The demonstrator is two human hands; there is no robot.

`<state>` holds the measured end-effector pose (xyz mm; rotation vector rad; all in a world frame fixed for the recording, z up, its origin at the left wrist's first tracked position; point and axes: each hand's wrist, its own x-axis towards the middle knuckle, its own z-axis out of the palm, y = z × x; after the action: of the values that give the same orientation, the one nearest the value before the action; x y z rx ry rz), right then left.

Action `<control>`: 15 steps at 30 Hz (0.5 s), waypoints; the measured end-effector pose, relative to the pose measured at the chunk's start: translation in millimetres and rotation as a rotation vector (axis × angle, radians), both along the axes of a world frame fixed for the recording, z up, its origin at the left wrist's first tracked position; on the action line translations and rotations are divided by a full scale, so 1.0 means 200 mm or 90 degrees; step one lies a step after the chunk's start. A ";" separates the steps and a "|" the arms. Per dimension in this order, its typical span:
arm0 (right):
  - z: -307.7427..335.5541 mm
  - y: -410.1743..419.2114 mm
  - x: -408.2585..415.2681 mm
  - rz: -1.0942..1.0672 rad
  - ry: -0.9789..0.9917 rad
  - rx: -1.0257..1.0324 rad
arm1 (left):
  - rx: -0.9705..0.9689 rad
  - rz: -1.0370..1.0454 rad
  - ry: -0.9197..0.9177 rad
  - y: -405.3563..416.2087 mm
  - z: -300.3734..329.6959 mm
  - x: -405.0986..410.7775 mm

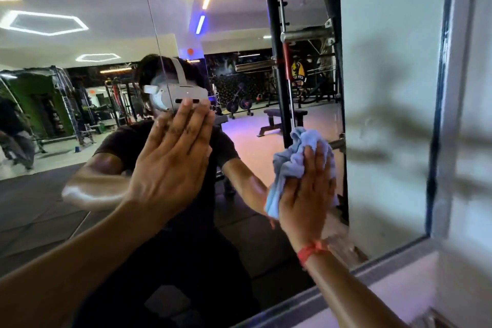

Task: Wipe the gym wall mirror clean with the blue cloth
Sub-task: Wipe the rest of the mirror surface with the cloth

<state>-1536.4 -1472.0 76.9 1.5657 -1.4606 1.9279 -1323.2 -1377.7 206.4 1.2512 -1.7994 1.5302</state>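
Fingers [320, 165] of the right hand [306, 194] are out straight and flat, pressing the blue cloth [290, 165] against the mirror [239, 141], so it's more of a palm-push than a grab. The cloth is bunched up, sticking out above and to the left of that hand, and it sits low on the glass close to the mirror's right edge, just beside the reflection of a black rack upright [274, 34]. The left hand [170, 165] is also spread flat on the glass with straight fingers, nothing in it, roughly mid-mirror and well left of the cloth. Looks like it's there for bracing.

As for how far along this is, honestly hard to call. The glass around the two hands reflects the gym pretty crisply: ceiling lights, a bench, the person's own reflection. I can't pick out any obvious smears or streaks there. But that doesn't prove it's been wiped, it could just be a fairly clean mirror. There's a vertical seam [151, 21] running down the glass left of centre, so there's at least one more panel over that way, and the cloth is nowhere near it.

My guess is it's mid-wipe on the lower right corner of this panel, with the upper part and everything left of the seam possibly still to do. The white ledge [399, 269] under the mirror looks dusty but that's not the job.
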 end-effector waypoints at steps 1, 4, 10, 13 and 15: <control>0.01 0.05 0.12 0.025 -0.101 0.013 | 0.003 0.001 -0.014 -0.01 -0.04 -0.02; -0.21 0.22 0.42 0.080 0.096 -0.009 | 0.013 0.008 0.010 -0.03 -0.08 -0.05; -0.71 0.07 -0.08 0.011 0.304 -0.014 | 0.068 0.010 -0.081 -0.04 -0.18 -0.09; -0.58 0.06 0.00 0.000 -0.232 0.115 | 0.080 0.013 -0.093 -0.05 -0.24 -0.12; -0.49 0.15 0.23 0.036 -0.313 0.101 | 0.076 0.005 -0.104 -0.07 -0.28 -0.14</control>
<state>-1491.3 -1441.9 -20.8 1.2507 -1.8090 2.4025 -1350.3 -1391.0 151.3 1.2191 -2.0175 1.5903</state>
